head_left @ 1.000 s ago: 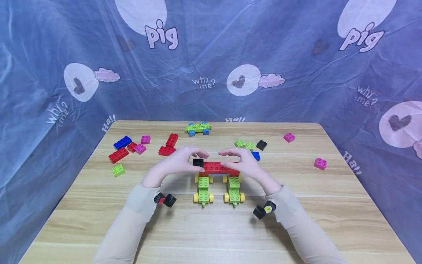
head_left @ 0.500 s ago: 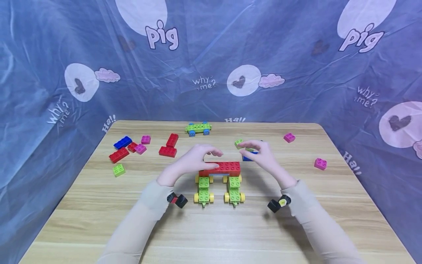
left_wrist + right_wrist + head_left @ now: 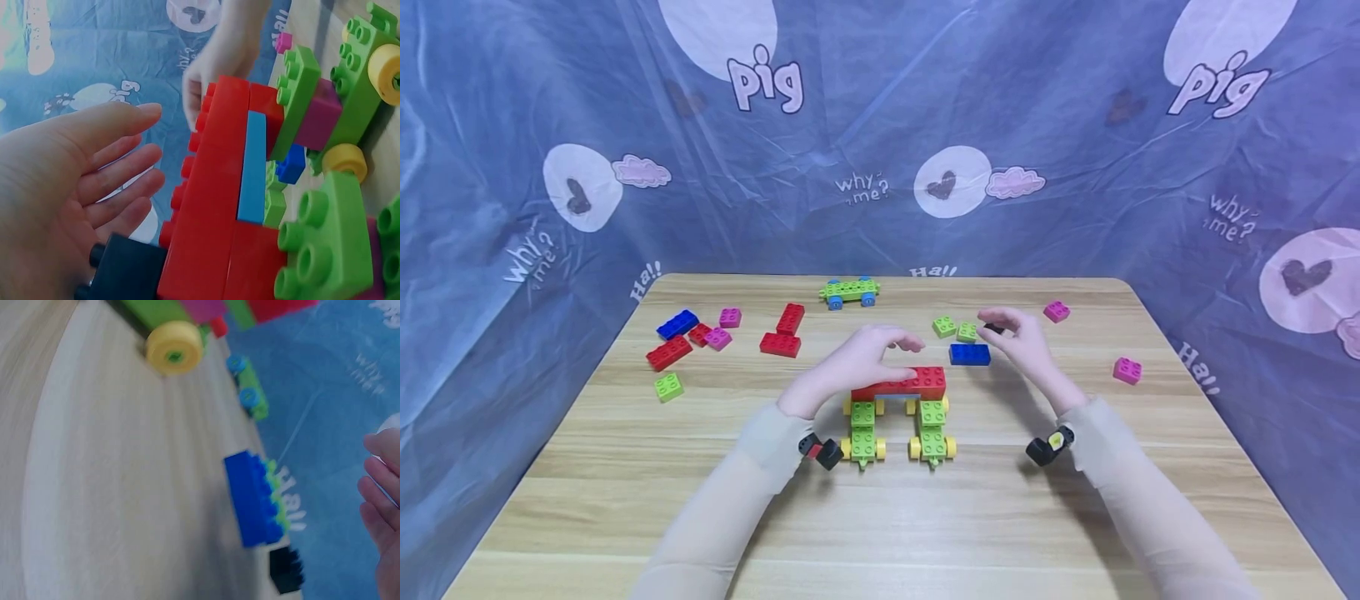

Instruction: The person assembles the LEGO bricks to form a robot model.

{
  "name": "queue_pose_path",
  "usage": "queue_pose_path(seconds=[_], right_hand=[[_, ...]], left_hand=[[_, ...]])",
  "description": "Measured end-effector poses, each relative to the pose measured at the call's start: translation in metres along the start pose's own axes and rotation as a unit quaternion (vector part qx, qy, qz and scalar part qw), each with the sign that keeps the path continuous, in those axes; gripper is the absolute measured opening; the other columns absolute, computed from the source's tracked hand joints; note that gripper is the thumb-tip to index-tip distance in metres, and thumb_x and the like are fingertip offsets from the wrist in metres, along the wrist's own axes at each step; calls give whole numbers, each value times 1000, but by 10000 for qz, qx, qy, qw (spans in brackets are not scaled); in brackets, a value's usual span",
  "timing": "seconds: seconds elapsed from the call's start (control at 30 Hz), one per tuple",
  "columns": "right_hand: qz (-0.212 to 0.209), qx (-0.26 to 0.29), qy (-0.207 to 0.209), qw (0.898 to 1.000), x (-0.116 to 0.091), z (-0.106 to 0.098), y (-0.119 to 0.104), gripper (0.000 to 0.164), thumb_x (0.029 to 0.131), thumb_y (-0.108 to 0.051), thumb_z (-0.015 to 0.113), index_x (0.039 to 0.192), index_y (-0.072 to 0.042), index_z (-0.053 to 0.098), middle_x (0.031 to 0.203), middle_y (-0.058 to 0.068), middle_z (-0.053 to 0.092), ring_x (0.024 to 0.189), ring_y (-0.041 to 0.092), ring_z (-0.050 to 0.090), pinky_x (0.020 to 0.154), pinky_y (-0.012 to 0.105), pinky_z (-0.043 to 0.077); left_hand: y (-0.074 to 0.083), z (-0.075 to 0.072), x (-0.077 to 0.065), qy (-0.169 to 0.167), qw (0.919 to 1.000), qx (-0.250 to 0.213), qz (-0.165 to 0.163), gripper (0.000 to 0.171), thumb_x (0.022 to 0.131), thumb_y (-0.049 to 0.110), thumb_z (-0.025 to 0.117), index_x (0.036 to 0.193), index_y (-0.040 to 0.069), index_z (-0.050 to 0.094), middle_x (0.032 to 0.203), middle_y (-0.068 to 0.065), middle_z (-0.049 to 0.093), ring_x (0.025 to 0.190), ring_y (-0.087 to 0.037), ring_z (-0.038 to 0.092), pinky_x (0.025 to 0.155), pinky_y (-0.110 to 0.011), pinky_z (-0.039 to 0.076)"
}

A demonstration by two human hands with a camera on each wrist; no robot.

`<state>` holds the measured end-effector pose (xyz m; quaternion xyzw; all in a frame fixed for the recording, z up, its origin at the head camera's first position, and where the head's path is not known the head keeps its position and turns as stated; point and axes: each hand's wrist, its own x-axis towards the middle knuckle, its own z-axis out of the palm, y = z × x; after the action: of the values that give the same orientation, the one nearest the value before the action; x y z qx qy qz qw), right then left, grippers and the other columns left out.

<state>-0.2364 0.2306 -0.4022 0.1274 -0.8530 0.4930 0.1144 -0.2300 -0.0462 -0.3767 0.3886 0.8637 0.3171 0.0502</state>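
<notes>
A long red brick (image 3: 931, 382) bridges two lime-green wheeled bases (image 3: 862, 442) with yellow wheels, stacked with green and purple bricks. My left hand (image 3: 861, 362) hovers at the red brick, fingers loosely spread; in the left wrist view nothing lies between them. A black brick (image 3: 128, 265) sits by the red brick's end, concealed by the hand in the head view. My right hand (image 3: 1024, 342) is over a loose black brick (image 3: 994, 328), partly covering it; the right wrist view shows its fingers (image 3: 381, 481) extended and apart from that brick.
A blue brick (image 3: 970, 355) and two green bricks (image 3: 944, 326) lie left of my right hand. Pink bricks (image 3: 1127, 370) are farther right. Red bricks (image 3: 780, 345), a blue brick (image 3: 677, 324) and others are scattered left. A green car base (image 3: 850, 291) with blue wheels stands at the back.
My right hand has left the red brick and moved right and away to the loose black brick. My left hand has shifted right along the red brick, covering the attached black brick.
</notes>
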Motion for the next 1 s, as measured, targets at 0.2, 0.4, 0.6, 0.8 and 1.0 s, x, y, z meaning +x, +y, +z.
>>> queue_pose_path(seconds=[0.2, 0.4, 0.6, 0.8, 1.0], right_hand=[[214, -212, 165, 9994, 9, -2, 48, 35, 87, -6, 70, 118, 8, 61, 119, 27, 63, 112, 41, 58, 102, 48, 42], [338, -268, 116, 9990, 14, -7, 72, 40, 85, -7, 71, 120, 7, 60, 122, 27, 61, 114, 41, 55, 105, 52, 39], [590, -303, -110, 9977, 16, -9, 85, 50, 84, -6, 71, 127, 9, 53, 130, 31, 53, 120, 46, 49, 105, 56, 36], [906, -281, -367, 9948, 19, -11, 94, 61, 86, -10, 71, 137, 9, 43, 138, 34, 43, 124, 50, 46, 108, 54, 36], [1114, -183, -546, 9921, 23, -11, 98, 64, 86, -9, 69, 140, 8, 39, 140, 35, 41, 122, 49, 50, 106, 52, 38]], left_hand=[[2, 4, 7, -81, 10000, 9, -29, 40, 87, 22, 72, 124, 11, 62, 119, -2, 67, 113, -16, 60, 99, -34, 47], [0, 8, 9, -179, 9998, -4, -90, 40, 87, 20, 72, 125, 10, 62, 119, -2, 67, 113, -17, 59, 98, -34, 48], [-2, 11, 9, -253, 9996, -111, -112, 40, 87, 20, 73, 123, 9, 62, 118, -3, 67, 111, -17, 60, 97, -35, 49], [-3, 13, 10, -346, 9991, -147, -211, 40, 86, 20, 73, 124, 10, 62, 118, -2, 67, 111, -16, 60, 96, -32, 49], [-4, 14, 12, -482, 9983, -160, -289, 41, 85, 20, 74, 123, 9, 64, 117, -2, 69, 109, -16, 62, 97, -32, 49]])
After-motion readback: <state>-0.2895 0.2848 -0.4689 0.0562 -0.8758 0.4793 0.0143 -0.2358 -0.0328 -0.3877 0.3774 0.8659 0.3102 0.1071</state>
